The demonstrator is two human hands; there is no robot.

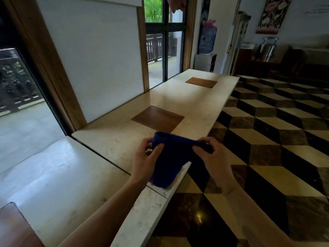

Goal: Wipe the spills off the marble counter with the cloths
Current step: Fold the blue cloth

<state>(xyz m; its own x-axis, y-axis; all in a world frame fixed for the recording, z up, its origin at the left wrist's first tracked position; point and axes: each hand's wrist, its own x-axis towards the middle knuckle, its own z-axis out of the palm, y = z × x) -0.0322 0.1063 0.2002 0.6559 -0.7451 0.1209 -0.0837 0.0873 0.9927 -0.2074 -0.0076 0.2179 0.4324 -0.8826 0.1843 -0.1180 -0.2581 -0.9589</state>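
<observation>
A dark blue cloth (pixel 171 158) hangs folded between both hands, just above the front edge of the cream marble counter (pixel 114 139). My left hand (pixel 145 162) pinches its upper left corner and my right hand (pixel 212 157) pinches its upper right edge. The cloth's lower end touches or nearly touches the counter's edge. No spill shows clearly on the marble from here; only faint marks are visible.
Two square wooden insets (pixel 158 119) (pixel 201 82) sit in the counter farther along. A wall panel and windows run along the left. To the right lies a checkered floor (pixel 267 139). A water dispenser (pixel 206 50) stands beyond the counter's far end.
</observation>
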